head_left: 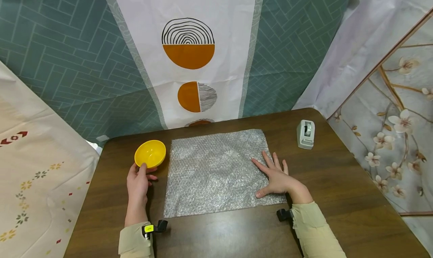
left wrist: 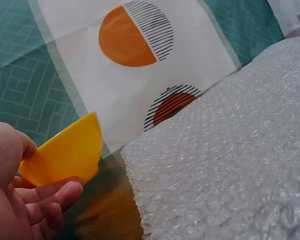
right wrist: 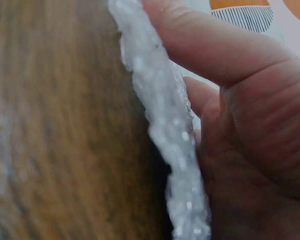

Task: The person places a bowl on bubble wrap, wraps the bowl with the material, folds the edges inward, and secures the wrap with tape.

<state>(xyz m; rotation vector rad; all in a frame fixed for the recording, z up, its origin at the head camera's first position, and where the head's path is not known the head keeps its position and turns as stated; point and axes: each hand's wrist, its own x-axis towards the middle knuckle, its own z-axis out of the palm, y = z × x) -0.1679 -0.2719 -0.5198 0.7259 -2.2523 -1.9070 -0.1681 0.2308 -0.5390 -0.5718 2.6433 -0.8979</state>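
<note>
A yellow bowl [head_left: 150,153] is gripped by my left hand [head_left: 138,183] at the left of the table, thumb at the rim and fingers beneath. In the left wrist view the bowl [left wrist: 67,152] is tilted, its foot toward the lower right. A sheet of clear bubble wrap [head_left: 216,175] lies flat in the middle of the table, just right of the bowl. My right hand [head_left: 275,177] rests on the sheet's right edge with its fingers spread. Close up in the right wrist view, the bubble wrap's edge [right wrist: 162,115] runs beside the thumb.
A pale tape dispenser [head_left: 306,134] stands at the back right of the brown wooden table [head_left: 216,235]. Behind the table hangs a green and white patterned cloth [head_left: 287,55]. Floral cloths hang on the left and right sides.
</note>
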